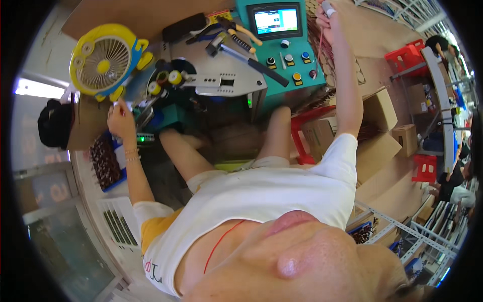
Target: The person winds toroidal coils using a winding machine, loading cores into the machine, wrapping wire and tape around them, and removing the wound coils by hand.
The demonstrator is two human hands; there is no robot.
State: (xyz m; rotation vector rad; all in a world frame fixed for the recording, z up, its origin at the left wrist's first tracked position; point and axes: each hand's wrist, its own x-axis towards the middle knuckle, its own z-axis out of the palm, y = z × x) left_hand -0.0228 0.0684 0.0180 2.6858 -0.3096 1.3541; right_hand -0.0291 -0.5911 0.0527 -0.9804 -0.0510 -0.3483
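Observation:
My left hand (121, 121) is at the left side of a bench machine (221, 83), just below a yellow and blue fan (103, 63). Its fingers are pinched together. A speck of red shows at the fingertips, too small to name. My right arm reaches far out past the teal control box (289, 95). There my right hand (326, 30), with a white wrap on one finger, is closed around a thin reddish wire (320, 48) that hangs down beside the box. Beside my left wrist is a blue tray (121, 176) holding many small dark brown parts with light tips.
A hammer (246, 60) and pliers (234, 35) lie on the machine's top. The control box carries a lit screen (275, 21) and knobs. Open cardboard boxes (380, 156) and a red stool (302, 136) stand at my right. A black cap (54, 123) is at far left.

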